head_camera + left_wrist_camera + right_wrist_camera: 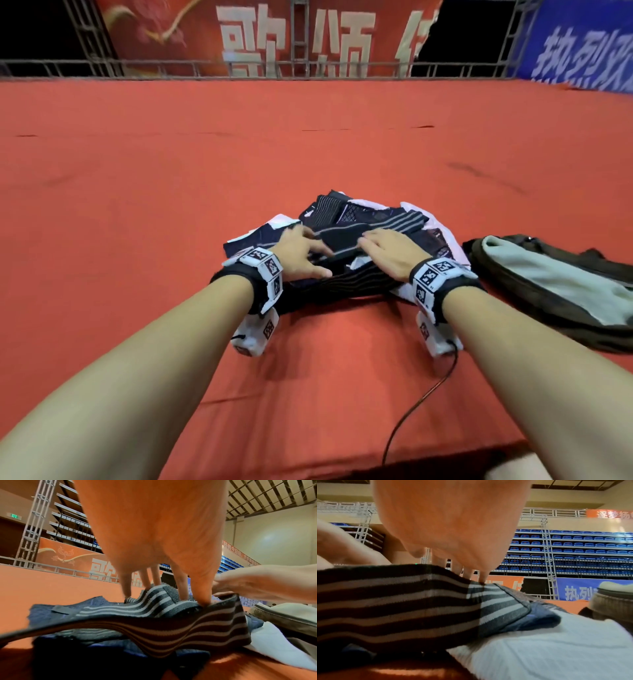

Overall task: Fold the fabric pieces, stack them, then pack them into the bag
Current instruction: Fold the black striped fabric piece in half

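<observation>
Head view: both hands down on a heap of fabric pieces (342,236) lying on a red-covered worktop (171,171), in its near half and a little toward the right edge. Heap is dark mesh and striped elastic bands over pale cloth; not yet a tidy stack.

Left hand (301,255) rests on the left part of the heap, fingers extended and spread, thumb toward the near edge. The left wrist view shows its fingertips (205,601) pressing down into a grey-striped band (154,601); nothing curled round it, so a flat press, not a grasp.

Right hand (388,255) sits just beside it on the right part, fingers straight, tips on the same dark strip. The right wrist view shows fingers (482,577) coming straight down onto the striped band (402,601). Also pressing, holding nothing.

A longer black band (335,284) runs left to right along the heap's near side, beneath both wrists, parallel to the near edge.

Bag (548,284), dark with a pale lining showing, lies open to the right of the heap, near the right edge, close to but apart from the pale cloth.

Judgement: the bag is nearer the right hand, so packing goes rightward; folding seems unfinished, with the band's long axis across both hands.
</observation>
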